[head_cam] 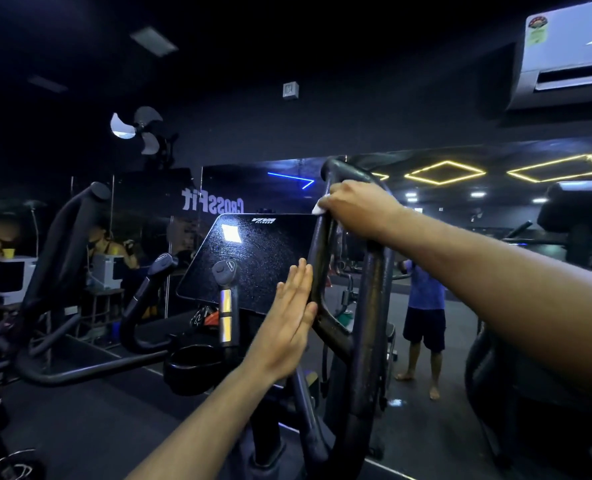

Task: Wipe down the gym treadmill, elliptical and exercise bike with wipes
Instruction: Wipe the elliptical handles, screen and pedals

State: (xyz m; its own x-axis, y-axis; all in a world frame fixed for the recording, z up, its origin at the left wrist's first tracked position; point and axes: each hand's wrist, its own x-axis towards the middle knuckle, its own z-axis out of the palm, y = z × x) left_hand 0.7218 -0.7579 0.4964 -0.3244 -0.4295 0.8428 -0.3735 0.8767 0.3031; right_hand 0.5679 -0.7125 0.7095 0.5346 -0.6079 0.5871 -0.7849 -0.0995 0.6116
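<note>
I stand at a black elliptical whose looped right handle [367,306] rises in front of me. My right hand [356,206] grips the upper part of that handle with a white wipe [319,208] pinched under its fingers; only a corner of the wipe shows. My left hand [289,320] is held flat, fingers straight, its fingertips against the handle's inner bar beside the dark console screen [253,261]. A short grip with a silver sensor [225,306] stands just left of my left hand.
The elliptical's left handle [62,247] curves up at the left. A cup holder [192,365] sits below the console. A mirror wall ahead reflects a person in a blue shirt [424,306] and ceiling lights. Another machine [571,237] stands at the right. An air conditioner [571,53] hangs top right.
</note>
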